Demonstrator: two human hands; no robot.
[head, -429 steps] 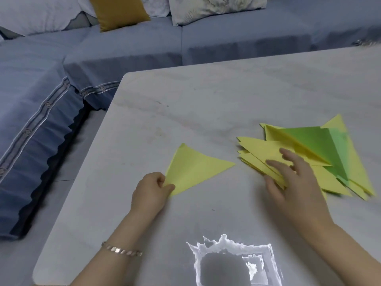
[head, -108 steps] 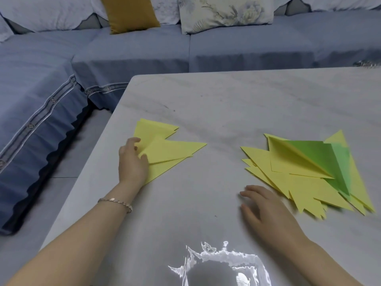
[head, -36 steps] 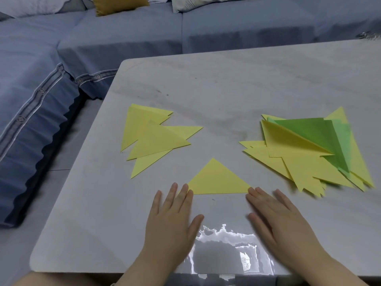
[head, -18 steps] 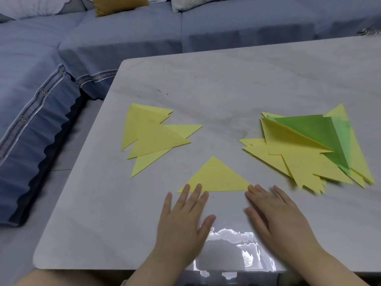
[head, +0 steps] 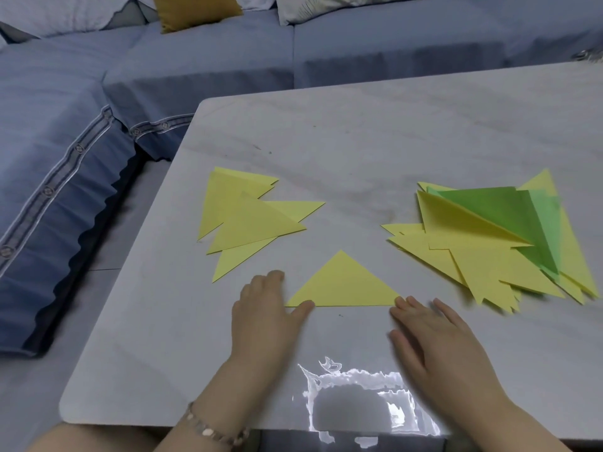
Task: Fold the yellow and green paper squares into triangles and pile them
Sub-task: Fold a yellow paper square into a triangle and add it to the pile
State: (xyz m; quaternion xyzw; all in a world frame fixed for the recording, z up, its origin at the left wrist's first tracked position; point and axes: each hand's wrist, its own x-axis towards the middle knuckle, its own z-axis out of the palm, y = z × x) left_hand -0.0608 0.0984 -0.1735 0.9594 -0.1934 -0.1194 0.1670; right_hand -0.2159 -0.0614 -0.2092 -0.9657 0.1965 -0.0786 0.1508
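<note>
**Marble-look table (head: 359, 141): one triangle pinned between hands**

Left pile (head: 248, 220) holds thin matte yellow triangles, fanned; I read it as the done stack. Left hand (head: 264, 318) has curled fingers and thumb tip on the yellow triangle (head: 342, 283)'s near-left corner; can't tell if it's pinching. Right hand (head: 437, 340) lies flat, fingers straight, steadying the right corner. Right stack (head: 489, 252) mixes yellow and green, one flap lifted.

Yellow triangle (head: 342, 283); yellow-and-green pile (head: 509, 243); grey marbled table (head: 375, 132); blue sofa (head: 65, 125).

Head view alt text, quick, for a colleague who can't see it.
Left hand and right hand touch the base corners of one yellow triangle on a grey table. A yellow pile lies left, a yellow-and-green pile right.
</note>
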